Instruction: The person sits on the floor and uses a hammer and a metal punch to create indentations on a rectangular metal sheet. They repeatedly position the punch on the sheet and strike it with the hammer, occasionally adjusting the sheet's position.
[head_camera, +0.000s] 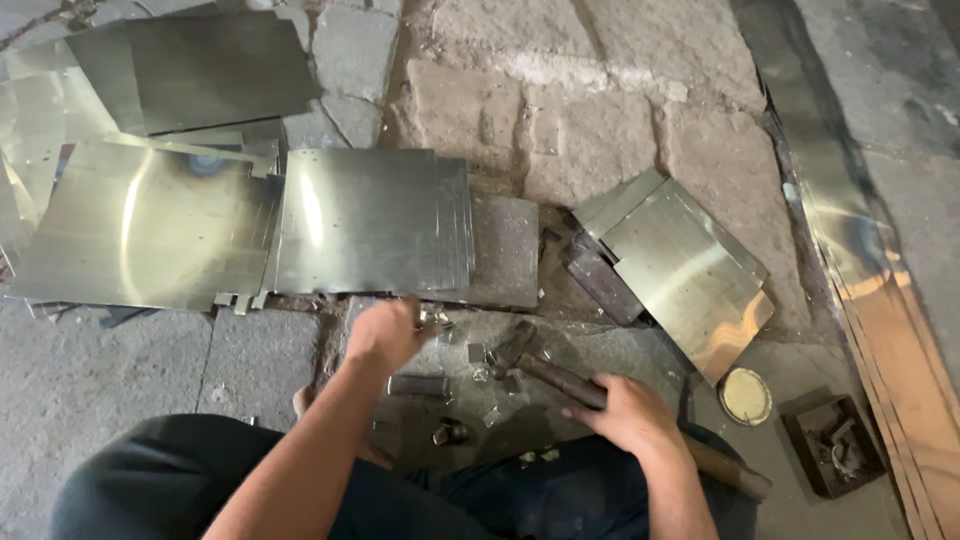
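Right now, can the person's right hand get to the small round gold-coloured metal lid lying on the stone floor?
Probably yes. The right hand grips the dark hammer handle, and the small round gold-coloured metal lid lies close on its right, with only bare stone floor between. The hand is occupied, though.

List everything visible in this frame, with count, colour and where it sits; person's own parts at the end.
metal sheets: several stacks, count unclear, shiny silver, upper left and centre on the stone floor
tilted sheet stack: one stack, silver with a gold glint, right of centre
long metal strips: a few, shiny, along the right edge
small metal offcuts: many, silver, scattered between the hands
hammer: one, dark head and handle, under the right hand
round lid: one, pale gold, lower right
small box: one, dark brown, holding metal bits, lower right
left hand: reaching to the offcuts by the sheets' edge
right hand: gripping the hammer's handle
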